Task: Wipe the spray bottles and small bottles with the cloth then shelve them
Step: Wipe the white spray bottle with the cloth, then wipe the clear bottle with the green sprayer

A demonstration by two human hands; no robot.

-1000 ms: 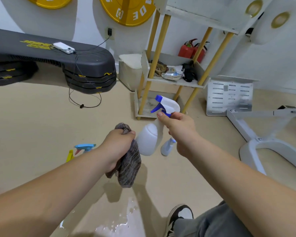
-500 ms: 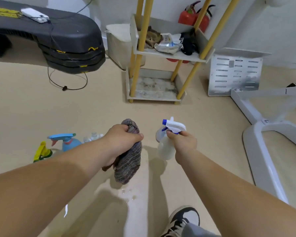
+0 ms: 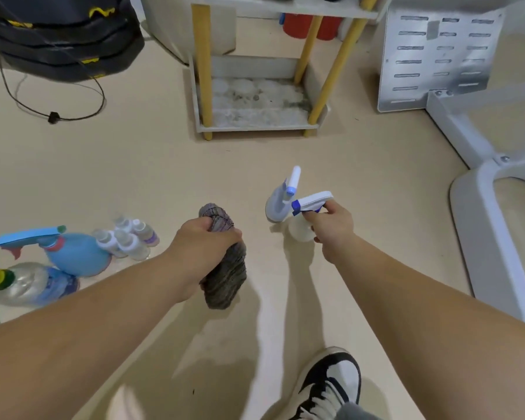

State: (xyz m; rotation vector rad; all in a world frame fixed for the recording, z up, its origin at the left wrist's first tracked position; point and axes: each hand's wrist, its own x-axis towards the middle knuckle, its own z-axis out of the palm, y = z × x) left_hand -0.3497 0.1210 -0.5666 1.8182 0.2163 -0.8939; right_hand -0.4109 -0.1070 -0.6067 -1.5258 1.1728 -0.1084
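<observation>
All labels (image 3: 152, 237) blurred, left hand (image 3: 205, 248) gripping cloth (image 3: 225, 277), right hand (image 3: 332, 227) spray bottle (image 3: 313, 199)

Just the one view here: a wide-angle cam worn on the person's head, facing forward and tilted steeply down at the floor (image 3: 134, 165). Both forearms come in from the bottom corners, and the left hand (image 3: 203, 247) and right hand (image 3: 334, 225) sit around mid-frame, pretty close to the lens. A shoe (image 3: 331, 380) pokes in at the bottom edge. The top edge cuts the shelf unit (image 3: 255, 127) off just above its lowest tier. The white frame (image 3: 482, 237) on the right looks bent by the lens.
</observation>
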